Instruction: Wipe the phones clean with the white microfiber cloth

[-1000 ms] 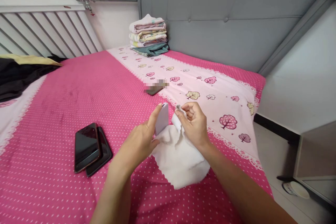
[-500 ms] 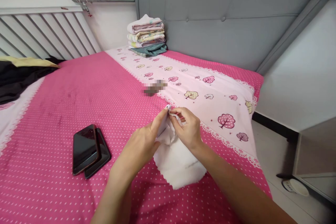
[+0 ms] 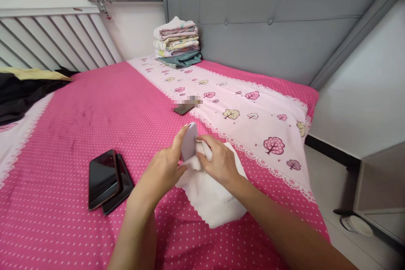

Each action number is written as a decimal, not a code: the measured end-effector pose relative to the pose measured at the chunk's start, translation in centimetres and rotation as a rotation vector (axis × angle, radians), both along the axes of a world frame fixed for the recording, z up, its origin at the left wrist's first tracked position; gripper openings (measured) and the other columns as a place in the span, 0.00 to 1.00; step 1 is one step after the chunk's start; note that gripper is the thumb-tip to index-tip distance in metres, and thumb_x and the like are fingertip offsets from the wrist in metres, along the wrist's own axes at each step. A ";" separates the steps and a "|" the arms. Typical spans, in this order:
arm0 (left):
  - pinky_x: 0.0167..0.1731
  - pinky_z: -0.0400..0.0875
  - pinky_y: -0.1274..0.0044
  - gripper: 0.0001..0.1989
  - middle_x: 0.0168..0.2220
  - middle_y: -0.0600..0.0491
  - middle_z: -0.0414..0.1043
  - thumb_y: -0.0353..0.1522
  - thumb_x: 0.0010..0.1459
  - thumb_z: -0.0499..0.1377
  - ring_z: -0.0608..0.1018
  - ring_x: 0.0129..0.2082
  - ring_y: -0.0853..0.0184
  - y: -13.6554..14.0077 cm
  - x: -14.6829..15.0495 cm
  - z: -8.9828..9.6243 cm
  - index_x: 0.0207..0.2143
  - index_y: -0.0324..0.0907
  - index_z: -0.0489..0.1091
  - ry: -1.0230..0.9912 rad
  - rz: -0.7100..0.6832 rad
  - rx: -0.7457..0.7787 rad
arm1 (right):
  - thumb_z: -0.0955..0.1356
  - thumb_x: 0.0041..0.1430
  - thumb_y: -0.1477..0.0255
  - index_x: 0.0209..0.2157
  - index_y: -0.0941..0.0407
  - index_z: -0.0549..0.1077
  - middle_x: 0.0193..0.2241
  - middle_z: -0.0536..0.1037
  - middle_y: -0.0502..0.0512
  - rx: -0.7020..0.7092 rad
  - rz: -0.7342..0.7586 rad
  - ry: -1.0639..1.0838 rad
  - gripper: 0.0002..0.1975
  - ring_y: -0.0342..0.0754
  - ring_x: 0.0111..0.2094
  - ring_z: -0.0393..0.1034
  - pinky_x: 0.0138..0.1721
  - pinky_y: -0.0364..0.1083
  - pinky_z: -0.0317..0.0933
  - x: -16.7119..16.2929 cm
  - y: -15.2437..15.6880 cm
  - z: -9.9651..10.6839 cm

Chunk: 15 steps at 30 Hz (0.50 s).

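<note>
My left hand [image 3: 164, 166] grips a slim pale lavender phone [image 3: 189, 143], held on edge with one broad face showing. Thumb and fingers of my right hand [image 3: 218, 158] pinch a bunched part of a white cloth [image 3: 218, 209] with a zigzag edge. That bunched part presses against the phone's right side. The rest of the cloth hangs and spreads below my hands over the pink dotted bedspread [image 3: 110, 112]. Cloth and fingers hide the phone's lower part.
Two dark phones lie overlapped at the left, the upper phone [image 3: 103, 179] on the lower phone [image 3: 125, 185]. Farther off is a dark, partly blurred flat object [image 3: 183, 109]. Folded cloths [image 3: 177, 42] are stacked by the grey headboard [image 3: 247, 21]. Dark clothing [image 3: 22, 93] lies far left.
My hands have moved slightly left and the phone has turned, so its broad face now shows. The bunched cloth has moved from its top corner down along its side.
</note>
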<state>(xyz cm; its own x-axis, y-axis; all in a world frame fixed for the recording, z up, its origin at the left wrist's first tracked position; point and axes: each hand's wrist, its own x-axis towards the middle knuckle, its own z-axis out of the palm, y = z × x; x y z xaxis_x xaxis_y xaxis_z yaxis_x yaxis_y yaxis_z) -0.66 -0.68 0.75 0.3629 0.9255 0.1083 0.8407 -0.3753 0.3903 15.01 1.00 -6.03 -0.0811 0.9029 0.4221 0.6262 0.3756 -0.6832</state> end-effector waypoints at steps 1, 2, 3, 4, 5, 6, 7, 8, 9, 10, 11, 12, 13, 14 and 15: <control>0.27 0.70 0.73 0.38 0.29 0.52 0.72 0.31 0.53 0.54 0.75 0.25 0.64 0.0 0.0 0.0 0.62 0.46 0.36 0.017 0.011 -0.011 | 0.65 0.51 0.74 0.48 0.49 0.64 0.44 0.74 0.49 -0.013 0.007 -0.018 0.20 0.51 0.43 0.69 0.41 0.49 0.62 0.0 0.0 0.0; 0.28 0.70 0.72 0.39 0.29 0.52 0.72 0.31 0.53 0.54 0.76 0.26 0.64 0.1 0.0 0.1 0.62 0.45 0.35 0.038 0.021 -0.020 | 0.65 0.51 0.74 0.48 0.49 0.63 0.44 0.74 0.49 -0.023 0.011 -0.034 0.21 0.52 0.42 0.69 0.40 0.49 0.63 0.0 0.0 0.0; 0.28 0.70 0.72 0.39 0.29 0.52 0.72 0.31 0.53 0.54 0.76 0.26 0.64 0.1 0.1 0.1 0.62 0.45 0.35 0.051 0.027 -0.029 | 0.64 0.51 0.75 0.49 0.49 0.63 0.44 0.74 0.49 -0.030 0.014 -0.049 0.21 0.52 0.41 0.70 0.39 0.49 0.63 0.0 0.0 0.0; 0.28 0.70 0.72 0.39 0.29 0.52 0.72 0.31 0.53 0.54 0.76 0.26 0.64 0.1 0.1 0.1 0.62 0.45 0.34 0.052 0.028 -0.037 | 0.64 0.52 0.75 0.49 0.49 0.62 0.44 0.74 0.49 -0.033 0.016 -0.062 0.21 0.52 0.41 0.70 0.38 0.48 0.63 0.0 0.0 -0.1; 0.28 0.70 0.72 0.39 0.29 0.52 0.72 0.31 0.53 0.54 0.76 0.26 0.64 0.1 0.1 0.1 0.62 0.46 0.34 0.047 0.028 -0.042 | 0.63 0.52 0.76 0.48 0.49 0.63 0.44 0.74 0.49 -0.032 0.018 -0.073 0.21 0.51 0.40 0.71 0.38 0.48 0.63 0.0 0.0 -0.1; 0.29 0.70 0.72 0.39 0.30 0.52 0.72 0.31 0.53 0.54 0.76 0.26 0.64 0.1 0.1 0.1 0.62 0.46 0.34 0.041 0.027 -0.047 | 0.63 0.52 0.76 0.48 0.49 0.63 0.43 0.75 0.49 -0.030 0.019 -0.082 0.20 0.51 0.39 0.71 0.38 0.48 0.63 0.1 0.0 -0.2; 0.29 0.70 0.72 0.39 0.30 0.52 0.72 0.30 0.53 0.54 0.76 0.26 0.64 0.1 0.1 0.2 0.62 0.46 0.33 0.036 0.027 -0.051 | 0.63 0.52 0.77 0.47 0.50 0.64 0.42 0.75 0.49 -0.030 0.017 -0.089 0.20 0.51 0.38 0.71 0.38 0.48 0.63 0.1 0.0 -0.2; 0.29 0.70 0.72 0.39 0.30 0.52 0.72 0.30 0.53 0.54 0.76 0.26 0.64 0.1 0.1 0.2 0.62 0.46 0.33 0.033 0.025 -0.053 | 0.63 0.51 0.77 0.46 0.50 0.65 0.41 0.75 0.49 -0.033 0.015 -0.095 0.19 0.51 0.38 0.71 0.38 0.48 0.63 0.1 0.1 -0.3; 0.29 0.70 0.72 0.40 0.30 0.52 0.72 0.30 0.53 0.54 0.76 0.26 0.65 0.1 0.1 0.2 0.62 0.46 0.34 0.030 0.021 -0.053 | 0.63 0.51 0.77 0.45 0.50 0.65 0.41 0.76 0.50 -0.038 0.012 -0.099 0.19 0.51 0.37 0.71 0.38 0.48 0.63 0.1 0.1 -0.4; 0.28 0.70 0.72 0.40 0.30 0.52 0.72 0.30 0.53 0.54 0.76 0.26 0.65 0.1 0.1 0.2 0.62 0.46 0.34 0.029 0.018 -0.050 | 0.63 0.50 0.77 0.45 0.51 0.66 0.40 0.76 0.50 -0.042 0.008 -0.102 0.18 0.51 0.37 0.72 0.38 0.48 0.63 0.1 0.1 -0.5; 0.28 0.70 0.72 0.40 0.29 0.52 0.72 0.30 0.52 0.54 0.76 0.26 0.65 0.1 0.1 0.2 0.62 0.46 0.34 0.030 0.015 -0.045 | 0.64 0.50 0.77 0.43 0.51 0.67 0.40 0.76 0.50 -0.043 0.003 -0.102 0.17 0.51 0.37 0.72 0.37 0.48 0.63 0.1 0.2 -0.6; 0.28 0.70 0.73 0.40 0.29 0.53 0.72 0.29 0.52 0.54 0.76 0.25 0.65 0.1 0.1 0.1 0.62 0.46 0.34 0.031 0.012 -0.039 | 0.64 0.50 0.77 0.42 0.52 0.68 0.39 0.76 0.51 -0.038 0.000 -0.093 0.16 0.51 0.36 0.72 0.38 0.48 0.63 0.1 0.2 -0.7; 0.27 0.70 0.73 0.39 0.29 0.53 0.72 0.29 0.52 0.54 0.76 0.25 0.65 0.1 0.1 0.1 0.62 0.46 0.34 0.032 0.007 -0.031 | 0.64 0.50 0.78 0.41 0.52 0.69 0.38 0.77 0.51 -0.021 -0.005 -0.072 0.16 0.51 0.37 0.72 0.38 0.48 0.63 0.1 0.3 -0.7; 0.27 0.70 0.74 0.39 0.29 0.53 0.72 0.29 0.52 0.54 0.76 0.25 0.65 0.1 0.1 0.0 0.62 0.47 0.34 0.035 0.002 -0.024 | 0.63 0.50 0.78 0.40 0.53 0.69 0.38 0.77 0.51 0.008 -0.011 -0.038 0.15 0.50 0.37 0.71 0.39 0.47 0.63 0.1 0.3 -0.7; 0.27 0.70 0.74 0.39 0.28 0.54 0.72 0.29 0.52 0.54 0.76 0.25 0.65 0.1 0.1 0.0 0.62 0.47 0.34 0.039 -0.004 -0.016 | 0.63 0.50 0.78 0.40 0.53 0.70 0.38 0.76 0.51 0.054 -0.016 0.010 0.14 0.49 0.38 0.71 0.40 0.47 0.63 0.1 0.4 -0.6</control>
